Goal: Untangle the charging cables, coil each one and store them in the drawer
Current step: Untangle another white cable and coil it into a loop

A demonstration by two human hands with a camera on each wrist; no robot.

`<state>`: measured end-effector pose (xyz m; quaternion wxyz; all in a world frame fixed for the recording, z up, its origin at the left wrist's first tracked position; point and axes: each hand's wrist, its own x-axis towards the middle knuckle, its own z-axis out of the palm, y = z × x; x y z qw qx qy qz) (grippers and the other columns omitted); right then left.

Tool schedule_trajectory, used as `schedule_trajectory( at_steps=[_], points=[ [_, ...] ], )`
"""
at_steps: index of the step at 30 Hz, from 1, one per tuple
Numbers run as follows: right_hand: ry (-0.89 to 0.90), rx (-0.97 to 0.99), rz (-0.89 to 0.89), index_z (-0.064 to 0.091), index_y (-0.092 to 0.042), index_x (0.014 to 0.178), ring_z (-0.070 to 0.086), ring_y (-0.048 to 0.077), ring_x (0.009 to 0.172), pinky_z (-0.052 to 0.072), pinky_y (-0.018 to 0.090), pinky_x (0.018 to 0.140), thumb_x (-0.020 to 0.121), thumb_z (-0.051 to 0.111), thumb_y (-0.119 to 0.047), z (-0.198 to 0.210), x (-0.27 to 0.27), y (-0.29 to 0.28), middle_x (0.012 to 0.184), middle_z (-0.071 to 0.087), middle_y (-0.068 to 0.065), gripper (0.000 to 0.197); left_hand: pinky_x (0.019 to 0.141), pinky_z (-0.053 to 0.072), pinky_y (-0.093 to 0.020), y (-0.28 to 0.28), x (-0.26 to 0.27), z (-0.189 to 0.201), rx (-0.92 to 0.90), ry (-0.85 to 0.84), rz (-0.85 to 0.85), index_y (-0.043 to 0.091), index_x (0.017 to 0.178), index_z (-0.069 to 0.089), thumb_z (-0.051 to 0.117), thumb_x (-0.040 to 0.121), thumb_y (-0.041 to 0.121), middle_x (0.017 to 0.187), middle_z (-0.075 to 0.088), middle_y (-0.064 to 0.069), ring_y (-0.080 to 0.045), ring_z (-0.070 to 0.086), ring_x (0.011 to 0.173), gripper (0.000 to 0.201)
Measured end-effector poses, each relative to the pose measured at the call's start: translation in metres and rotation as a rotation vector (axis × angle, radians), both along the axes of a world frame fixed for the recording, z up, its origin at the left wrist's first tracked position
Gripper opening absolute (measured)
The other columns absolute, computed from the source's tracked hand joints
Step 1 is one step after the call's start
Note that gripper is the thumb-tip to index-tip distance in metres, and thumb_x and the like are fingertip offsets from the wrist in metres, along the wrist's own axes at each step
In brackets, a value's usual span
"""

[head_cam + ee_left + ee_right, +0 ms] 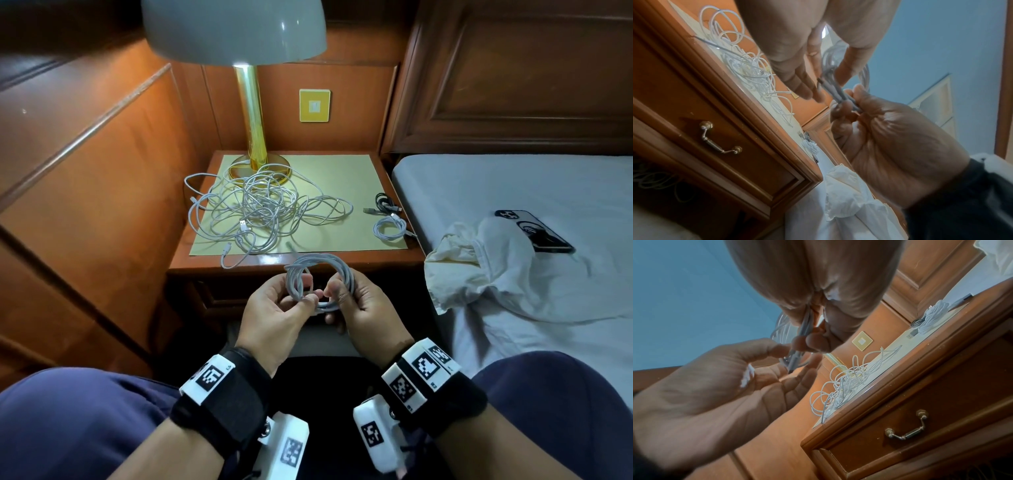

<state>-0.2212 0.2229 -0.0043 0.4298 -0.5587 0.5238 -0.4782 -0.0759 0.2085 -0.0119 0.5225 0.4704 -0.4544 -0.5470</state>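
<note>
Two hands work one white coil [318,274] above the lap, in front of the bedside table [359,258]. Left hand [277,308] pinches the near side of the loops between thumb and fingertips; the other fingers lie looser, as the right wrist view shows. Right hand [363,301] is curled round the opposite side, pinching the strands together. A plug end [791,369] hangs free beneath the bundle.

Judgement: the step is securing this coil. Keep the right-hand pinch firm so the loops do not spring apart, and wrap or tuck the free end with the left.

Drawer [719,146] below the tabletop appears closed, handle [720,139] untouched. On the table, the tangled heap [263,205] lies near the lamp base [262,164]; a small white coil [390,229] and a black cable [385,202] lie at the right edge, well apart from it.
</note>
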Motion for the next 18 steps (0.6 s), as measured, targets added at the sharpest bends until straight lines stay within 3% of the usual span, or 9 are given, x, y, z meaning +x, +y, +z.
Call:
schedule_trajectory(
  at_steps=[5,9,15,18],
  points=[
    [0.078,0.024,-0.034,0.057,-0.019,0.088,0.056,0.004,0.052,0.044,0.021,0.051,0.105,0.045,-0.029,0.0,-0.003,-0.001,0.065,0.062,-0.009,0.024,0.09,0.058,-0.034,0.001,0.001,0.0,-0.083,-0.062,-0.047,0.01,0.101,0.073,0.068,0.089,-0.005,0.093,0.077,-0.006,-0.02,0.074,0.093,0.02],
    [0.133,0.017,-0.097,0.055,-0.016,0.088,0.054,0.006,0.051,0.042,0.02,0.053,0.105,0.04,-0.039,0.001,-0.005,0.0,0.059,0.057,-0.004,0.032,0.09,0.057,-0.031,0.003,-0.001,0.005,-0.136,-0.058,-0.11,0.012,0.114,0.068,0.067,0.091,-0.002,0.093,0.077,-0.008,-0.021,0.074,0.096,0.027],
    [-0.03,0.15,-0.111,0.058,-0.01,0.083,0.053,0.013,0.052,0.04,0.022,0.051,0.106,0.043,-0.033,-0.001,-0.006,-0.006,0.06,0.056,0.0,0.036,0.087,0.054,-0.028,-0.002,0.003,0.006,-0.175,-0.007,-0.189,0.009,0.112,0.069,0.064,0.092,-0.004,0.089,0.074,-0.009,-0.02,0.071,0.088,0.024],
    [-0.08,0.195,-0.092,0.063,-0.01,0.082,0.048,0.014,0.049,0.037,0.027,0.052,0.105,0.048,-0.03,-0.006,-0.01,-0.011,0.058,0.055,0.007,0.034,0.084,0.053,-0.026,-0.001,0.004,0.008,-0.204,0.029,-0.3,0.004,0.106,0.065,0.059,0.095,-0.002,0.078,0.068,-0.005,-0.016,0.065,0.08,0.013]
  ],
)
